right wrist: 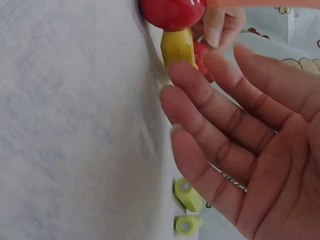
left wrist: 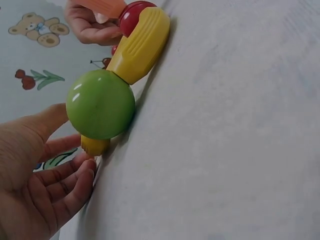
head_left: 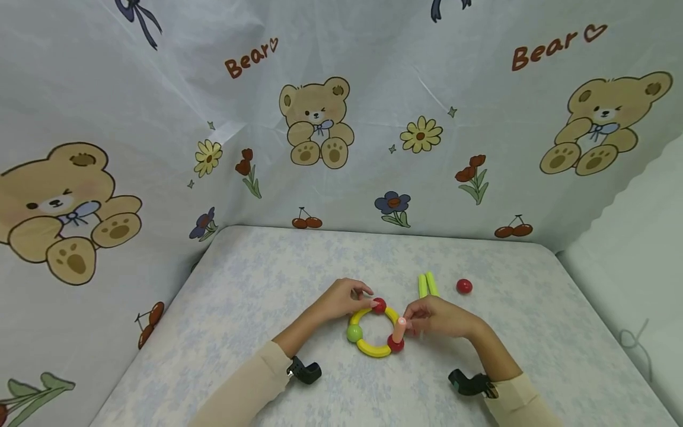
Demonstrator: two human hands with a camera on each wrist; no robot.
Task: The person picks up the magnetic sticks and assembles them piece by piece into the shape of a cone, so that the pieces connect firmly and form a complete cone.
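Observation:
A ring of yellow curved sticks (head_left: pixel 374 351) joined by balls lies on the table. Its balls are a green ball (left wrist: pixel 100 104), a red ball (head_left: pixel 379 305) at the far side and another red ball (right wrist: pixel 172 12) nearer me. From that nearer ball rises a peach-coloured stick (head_left: pixel 399 330). My left hand (head_left: pixel 344 298) pinches the far red ball at the ring's upper edge; the green ball hides part of its grip in the left wrist view. My right hand (head_left: pixel 440 317) is at the ring's right side, fingers loosely bent, fingertips beside the peach-coloured stick and yellow stick.
Two light-green sticks (head_left: pixel 427 284) lie beyond my right hand. A loose red ball (head_left: pixel 464 286) sits to their right. A bear-printed curtain (head_left: pixel 363 201) hangs along the table's far edge. Black wrist cameras (head_left: pixel 306 372) are worn on both wrists.

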